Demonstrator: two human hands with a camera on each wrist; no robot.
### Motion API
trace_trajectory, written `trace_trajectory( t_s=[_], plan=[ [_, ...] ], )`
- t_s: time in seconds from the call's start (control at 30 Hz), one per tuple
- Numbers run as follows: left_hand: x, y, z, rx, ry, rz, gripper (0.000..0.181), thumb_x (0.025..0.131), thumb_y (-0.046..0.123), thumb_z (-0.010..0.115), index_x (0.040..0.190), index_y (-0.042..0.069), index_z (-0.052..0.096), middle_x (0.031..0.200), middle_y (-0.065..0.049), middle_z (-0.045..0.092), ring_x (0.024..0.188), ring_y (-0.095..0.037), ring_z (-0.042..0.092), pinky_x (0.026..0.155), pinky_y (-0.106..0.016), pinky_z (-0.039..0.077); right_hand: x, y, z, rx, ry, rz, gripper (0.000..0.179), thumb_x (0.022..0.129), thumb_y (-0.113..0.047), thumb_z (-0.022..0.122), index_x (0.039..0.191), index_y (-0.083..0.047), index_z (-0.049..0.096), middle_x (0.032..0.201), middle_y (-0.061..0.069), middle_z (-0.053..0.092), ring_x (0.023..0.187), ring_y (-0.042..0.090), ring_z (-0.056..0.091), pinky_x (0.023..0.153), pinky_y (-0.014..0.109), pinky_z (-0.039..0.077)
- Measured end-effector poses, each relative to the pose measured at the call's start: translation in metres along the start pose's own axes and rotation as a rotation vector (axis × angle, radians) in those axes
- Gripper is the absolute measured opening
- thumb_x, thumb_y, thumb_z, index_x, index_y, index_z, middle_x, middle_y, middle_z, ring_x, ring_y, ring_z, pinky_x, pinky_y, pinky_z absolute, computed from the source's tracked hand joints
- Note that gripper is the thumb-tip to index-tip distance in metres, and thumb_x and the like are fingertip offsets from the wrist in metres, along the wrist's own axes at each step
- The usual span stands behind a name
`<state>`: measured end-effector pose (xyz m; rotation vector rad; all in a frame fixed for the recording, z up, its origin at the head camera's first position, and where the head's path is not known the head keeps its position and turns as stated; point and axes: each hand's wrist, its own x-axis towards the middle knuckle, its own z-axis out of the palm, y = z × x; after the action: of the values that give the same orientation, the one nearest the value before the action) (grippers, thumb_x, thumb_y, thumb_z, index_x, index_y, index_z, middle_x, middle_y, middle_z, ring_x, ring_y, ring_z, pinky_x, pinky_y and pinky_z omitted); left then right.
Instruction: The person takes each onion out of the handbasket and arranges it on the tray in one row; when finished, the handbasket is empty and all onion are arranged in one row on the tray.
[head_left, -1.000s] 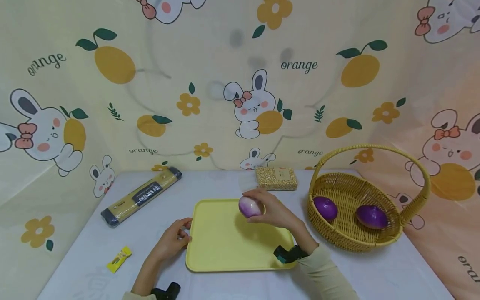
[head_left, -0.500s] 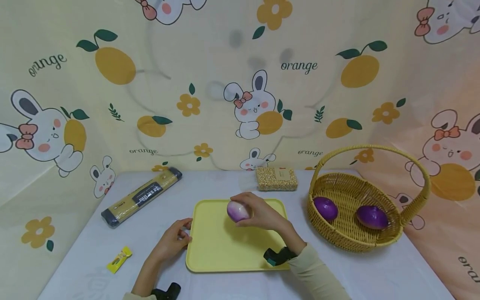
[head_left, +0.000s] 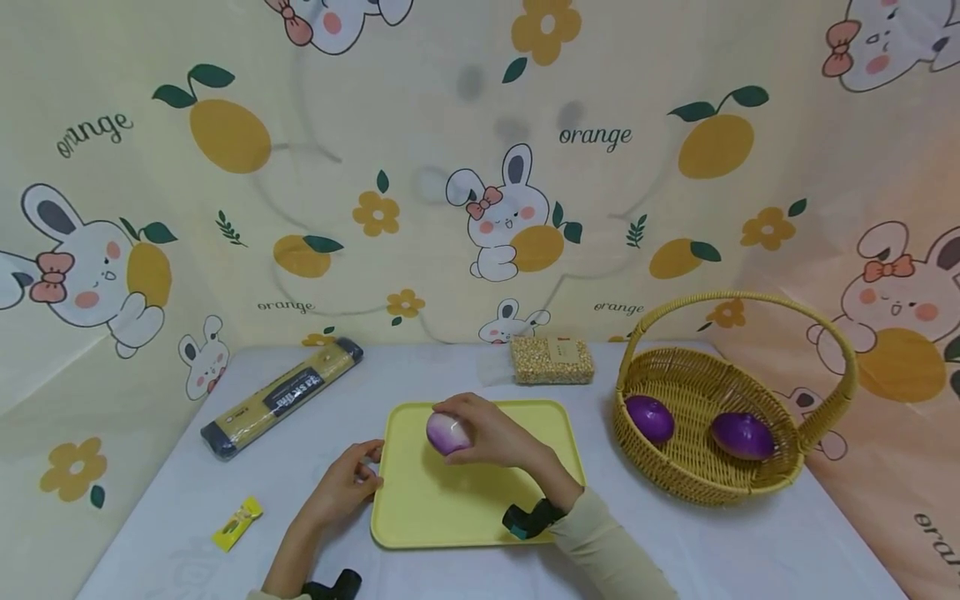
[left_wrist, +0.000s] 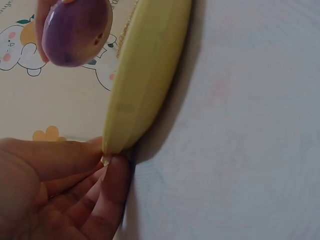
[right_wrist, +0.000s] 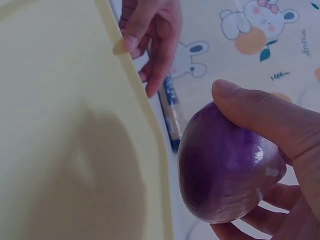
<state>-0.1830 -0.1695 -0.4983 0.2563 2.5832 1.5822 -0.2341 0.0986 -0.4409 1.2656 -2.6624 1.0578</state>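
Note:
Above the left part of a yellow tray (head_left: 442, 517), my right hand (head_left: 498, 437) grips a glossy purple onion (head_left: 446, 434), pale on one side. Thumb and fingers wrap its sides in the right wrist view, where the onion (right_wrist: 225, 170) casts no hold on the tray and a hand's shadow falls on the yellow surface. My left hand (head_left: 341, 487) pinches the tray's left rim. Seen from the left wrist, the thumb lies on one side of the tray edge (left_wrist: 145, 80) and the fingers on the other.
A wicker basket (head_left: 708, 487) with two purple onions (head_left: 742, 436) stands at the right, its handle arching high. Behind the tray lies a pack of grains (head_left: 552, 361). A long noodle pack (head_left: 281, 398) and a small yellow packet (head_left: 237, 524) lie at the left.
My right hand has carried the onion leftward and slightly nearer across the tray. The left hand keeps its place on the rim.

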Motion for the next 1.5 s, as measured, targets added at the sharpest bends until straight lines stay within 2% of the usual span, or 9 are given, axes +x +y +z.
trace_trajectory(
  t_s=[0.53, 1.23, 1.5],
  plan=[
    [0.0, -0.005, 0.0, -0.002, 0.003, 0.038, 0.052, 0.079, -0.011, 0.06, 0.129, -0.008, 0.046, 0.109, -0.018, 0.052, 0.073, -0.013, 0.053, 0.056, -0.024, 0.051, 0.016, -0.007, 0.026, -0.019, -0.074, 0.042, 0.066, 0.072, -0.025, 0.08, 0.131, -0.012, 0.052, 0.129, 0.005, 0.049, 0.119, 0.018, 0.044, 0.096, 0.031, 0.041],
    [-0.002, 0.0, 0.002, 0.0, 0.031, -0.033, 0.053, 0.079, -0.011, 0.062, 0.129, -0.004, 0.048, 0.108, -0.013, 0.053, 0.074, -0.015, 0.052, 0.057, -0.024, 0.05, 0.02, -0.009, 0.044, -0.099, -0.115, 0.093, 0.068, 0.074, -0.031, 0.078, 0.133, -0.016, 0.049, 0.127, 0.007, 0.048, 0.116, 0.018, 0.046, 0.094, 0.029, 0.042],
    [-0.001, 0.0, 0.001, 0.013, 0.015, -0.008, 0.052, 0.08, -0.01, 0.061, 0.129, -0.004, 0.047, 0.109, -0.014, 0.053, 0.075, -0.015, 0.053, 0.057, -0.024, 0.05, 0.023, -0.011, 0.046, -0.137, -0.123, 0.095, 0.07, 0.072, -0.033, 0.08, 0.132, -0.014, 0.05, 0.127, 0.006, 0.048, 0.116, 0.018, 0.046, 0.095, 0.028, 0.042]
  ],
)
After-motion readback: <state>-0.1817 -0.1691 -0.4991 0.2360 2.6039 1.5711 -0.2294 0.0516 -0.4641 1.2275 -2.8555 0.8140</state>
